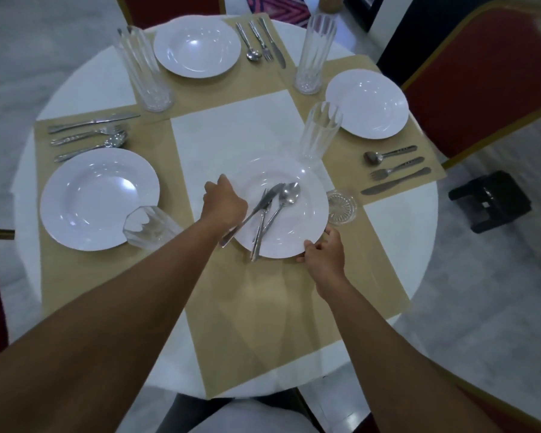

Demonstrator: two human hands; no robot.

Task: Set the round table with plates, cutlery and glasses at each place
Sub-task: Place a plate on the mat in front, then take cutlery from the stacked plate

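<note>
nearest the camera, a tan rectangular placemat (256, 332) lies on the round white table (397, 226). at its far end sits a white round deep plate (306, 214), and both hands are on it. the right hand (324, 256) pinches the plate's near rim, thumb on top and fingers curled under. the left hand (224, 203) is closed over the plate's left rim; its fingers are hidden under it, so i cannot tell whether it also grips the cutlery handle there. a steel knife (250, 215), a steel fork (261, 226) and a steel spoon (283, 203) lie crossed in the plate, handles sticking out over the near edge.

just right of this plate stands a tall ribbed clear glass (320, 135), leaning away in the wide view, its base (341, 207) touching the plate's rim.

to the left, a second white plate (97, 198) has a glass (152, 226) at its near right and three pieces of cutlery (91, 137) beyond. farther off, the right plate (366, 104) with cutlery (394, 170) and the far plate (196, 46) with cutlery (261, 40) are laid, each with a glass beside it.
</note>
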